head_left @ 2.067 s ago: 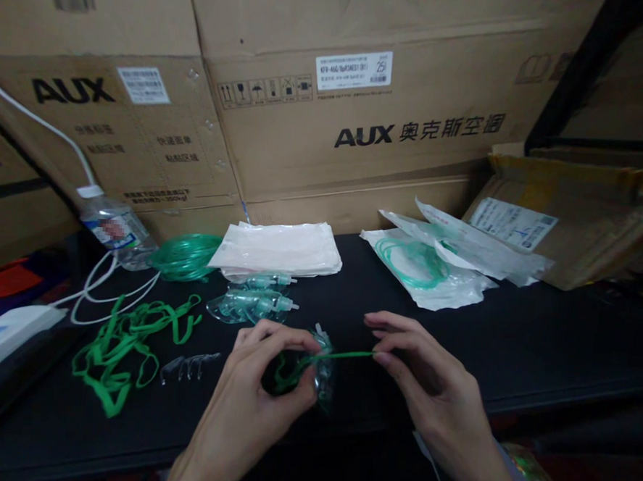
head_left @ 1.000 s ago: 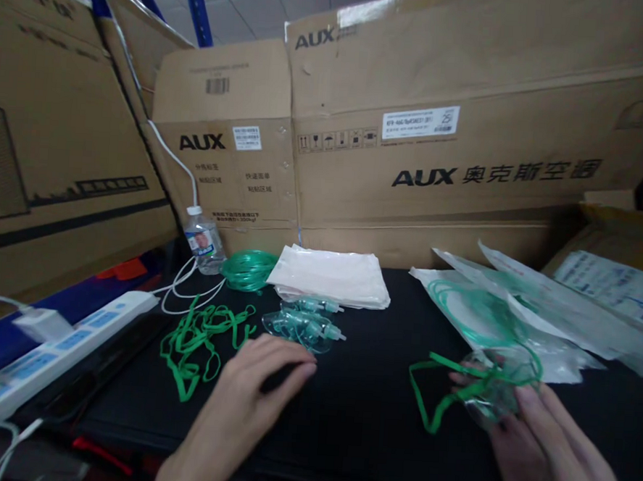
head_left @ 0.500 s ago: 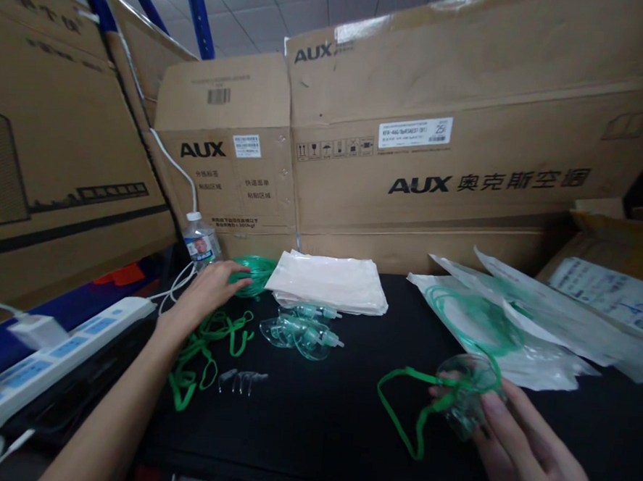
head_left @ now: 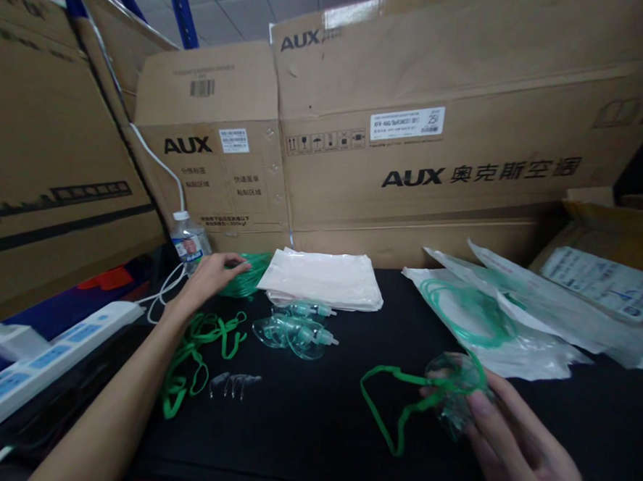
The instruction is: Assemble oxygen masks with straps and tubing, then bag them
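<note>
My left hand point(head_left: 213, 281) reaches to the back left, its thumb and fingers drawn together at the coil of green tubing point(head_left: 242, 283). The exact grip on the tubing is partly hidden. In my right hand point(head_left: 511, 433) is a clear oxygen mask point(head_left: 450, 401), tilted and held at its edge above the table. A green elastic strap point(head_left: 387, 371) hangs in a loop from it to the left. Several clear masks with connectors point(head_left: 297, 333) lie in the middle. Loose green straps point(head_left: 189, 356) are heaped below my left forearm, beside several small thin strips point(head_left: 235, 384).
A stack of white sheets or pouches point(head_left: 322, 280) lies at the back. Packs with green tubing point(head_left: 490, 327) lie to the right. A plastic bottle point(head_left: 191, 240), white cable and power strip point(head_left: 47, 361) stand left. Cardboard boxes point(head_left: 336, 183) wall off the back.
My left hand's fingers have come closer together at the tubing coil. The right hand still holds the mask. The whole view has shifted slightly.
</note>
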{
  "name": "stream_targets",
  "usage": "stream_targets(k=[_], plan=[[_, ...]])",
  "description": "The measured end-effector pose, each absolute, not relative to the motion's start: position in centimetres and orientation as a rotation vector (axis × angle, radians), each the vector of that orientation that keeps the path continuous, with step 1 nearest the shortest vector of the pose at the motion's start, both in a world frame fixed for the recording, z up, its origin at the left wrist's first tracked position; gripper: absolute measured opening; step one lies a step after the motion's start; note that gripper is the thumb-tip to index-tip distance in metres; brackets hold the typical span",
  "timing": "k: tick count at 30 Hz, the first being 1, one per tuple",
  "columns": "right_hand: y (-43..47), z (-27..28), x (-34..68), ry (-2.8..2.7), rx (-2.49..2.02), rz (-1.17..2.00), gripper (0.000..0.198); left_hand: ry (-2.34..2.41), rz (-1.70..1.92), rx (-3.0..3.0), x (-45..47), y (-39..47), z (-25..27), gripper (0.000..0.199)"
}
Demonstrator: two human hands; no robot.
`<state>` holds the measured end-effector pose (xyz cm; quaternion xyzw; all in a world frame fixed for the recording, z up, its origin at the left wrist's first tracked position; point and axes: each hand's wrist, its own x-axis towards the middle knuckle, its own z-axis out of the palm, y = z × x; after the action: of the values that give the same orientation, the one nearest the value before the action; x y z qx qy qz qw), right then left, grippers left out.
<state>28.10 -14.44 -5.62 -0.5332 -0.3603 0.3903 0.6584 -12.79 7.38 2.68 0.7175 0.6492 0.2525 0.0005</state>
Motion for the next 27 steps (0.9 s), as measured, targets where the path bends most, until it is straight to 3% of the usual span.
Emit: stream_targets(k=[9,16,22,27], plan=[[-14.6,-5.8,28.4,-0.83,-1.183,0.94,0.061,2.142,1.432,1.933,-15.5,6.4,4.0,0.053],[-14.6,-6.8,28.8,-0.877,-1.174,0.962,0.061,2.005,1.068,2.131,-14.1,6.3,3.1,0.045],[-14.4,-6.9,28.8,-0.866,-1.148,0.979,0.057,2.019,0.84,2.273,-12.5,7.2,2.0,0.05],[-14.4,-6.3,28.4,-0.861,-1.144,0.964,0.058,2.078,0.774,2.308,-12.4,7.9,1.2,0.037]])
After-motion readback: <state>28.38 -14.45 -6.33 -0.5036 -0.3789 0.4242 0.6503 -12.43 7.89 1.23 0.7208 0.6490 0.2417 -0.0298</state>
